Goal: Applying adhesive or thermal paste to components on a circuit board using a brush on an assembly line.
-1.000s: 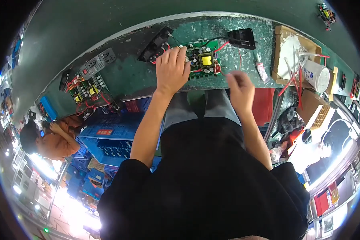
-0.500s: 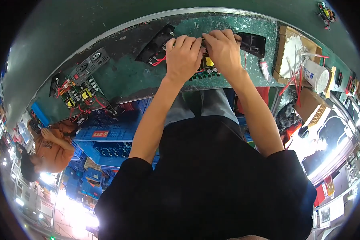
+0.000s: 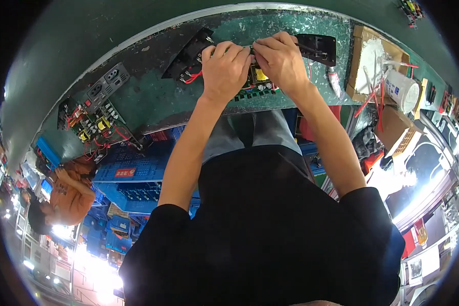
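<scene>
A circuit board (image 3: 260,75) with a yellow transformer lies on the green bench in front of me, partly under my hands. My left hand (image 3: 224,70) has its fingers curled over the board's far left part. Beside it my right hand (image 3: 281,62) closes over the far right part, the two sets of fingertips nearly meeting. What the fingertips pinch is hidden behind the knuckles. Left of my left hand lies a black plastic panel (image 3: 184,55), with red wires (image 3: 193,77) near it. Another black panel (image 3: 322,49) is tilted beyond my right hand.
On the left stands another board assembly (image 3: 99,124) with a grey socket panel (image 3: 107,87). A white tube (image 3: 335,84) lies at right, near an open carton (image 3: 358,76) with white material and a white tub (image 3: 404,93). Blue crates (image 3: 137,171) stand below. A co-worker (image 3: 69,199) sits at far left.
Both hands and the board appear slightly further left, along with the bench items at left, as the view shifts a little. My fingers stay bent over the board.
</scene>
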The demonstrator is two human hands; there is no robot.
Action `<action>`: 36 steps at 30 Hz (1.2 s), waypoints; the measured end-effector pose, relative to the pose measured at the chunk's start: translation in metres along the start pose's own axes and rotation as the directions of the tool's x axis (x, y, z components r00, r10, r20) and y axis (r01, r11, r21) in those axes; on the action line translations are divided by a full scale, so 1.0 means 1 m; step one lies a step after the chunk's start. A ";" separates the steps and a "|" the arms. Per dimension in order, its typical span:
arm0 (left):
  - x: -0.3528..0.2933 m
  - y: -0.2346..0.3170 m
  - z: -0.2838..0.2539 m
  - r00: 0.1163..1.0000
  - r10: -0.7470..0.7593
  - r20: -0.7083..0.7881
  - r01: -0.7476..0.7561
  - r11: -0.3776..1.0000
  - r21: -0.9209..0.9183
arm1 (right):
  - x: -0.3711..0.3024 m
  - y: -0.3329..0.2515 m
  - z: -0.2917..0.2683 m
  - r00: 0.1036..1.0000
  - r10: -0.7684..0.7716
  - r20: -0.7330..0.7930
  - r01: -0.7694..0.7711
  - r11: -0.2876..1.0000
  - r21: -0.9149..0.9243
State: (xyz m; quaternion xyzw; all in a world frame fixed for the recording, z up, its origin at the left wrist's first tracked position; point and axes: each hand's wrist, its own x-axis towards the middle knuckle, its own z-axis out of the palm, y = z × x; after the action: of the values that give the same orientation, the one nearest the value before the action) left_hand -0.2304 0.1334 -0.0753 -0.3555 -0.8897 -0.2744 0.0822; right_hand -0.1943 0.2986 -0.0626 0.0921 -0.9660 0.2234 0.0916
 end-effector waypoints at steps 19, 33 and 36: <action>0.070 -0.030 -0.035 0.673 -0.012 0.739 0.012 1.000 0.005 | -0.003 -0.002 -0.004 0.996 0.080 -0.026 -0.073 0.975 0.210; 0.077 -0.040 -0.024 0.627 0.177 0.758 -0.240 0.970 -0.028 | -0.062 -0.054 -0.046 0.949 0.275 -0.152 -0.231 0.938 0.258; 0.083 -0.036 -0.021 0.568 0.214 0.795 -0.299 0.953 -0.043 | -0.089 -0.061 -0.041 0.905 0.414 -0.093 -0.369 0.876 0.312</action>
State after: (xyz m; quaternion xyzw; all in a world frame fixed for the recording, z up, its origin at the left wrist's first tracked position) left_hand -0.3165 0.1494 -0.0447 -0.5606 -0.7845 -0.0310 -0.2633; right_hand -0.0889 0.2752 -0.0206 -0.1112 -0.9115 0.3817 0.1056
